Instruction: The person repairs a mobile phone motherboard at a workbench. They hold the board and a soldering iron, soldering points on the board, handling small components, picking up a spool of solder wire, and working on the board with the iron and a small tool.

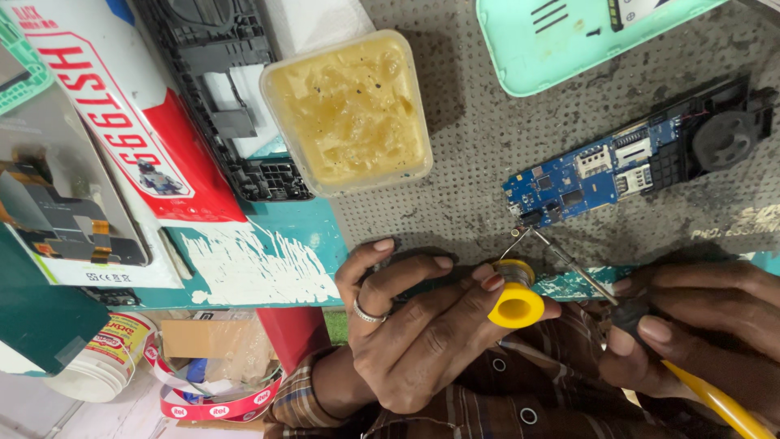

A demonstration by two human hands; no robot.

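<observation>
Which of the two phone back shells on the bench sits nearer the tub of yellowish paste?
The black shell, inner side up, whose edge meets the tub at its left. The mint-green shell lies apart, at the top right.

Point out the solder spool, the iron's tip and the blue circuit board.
Solder spool (517, 304): head view, on its yellow flange, held in the left hand.
Iron tip (543, 241): head view, on the thin metal shaft near the board.
Circuit board (569, 183): head view, on its blue middle.
</observation>
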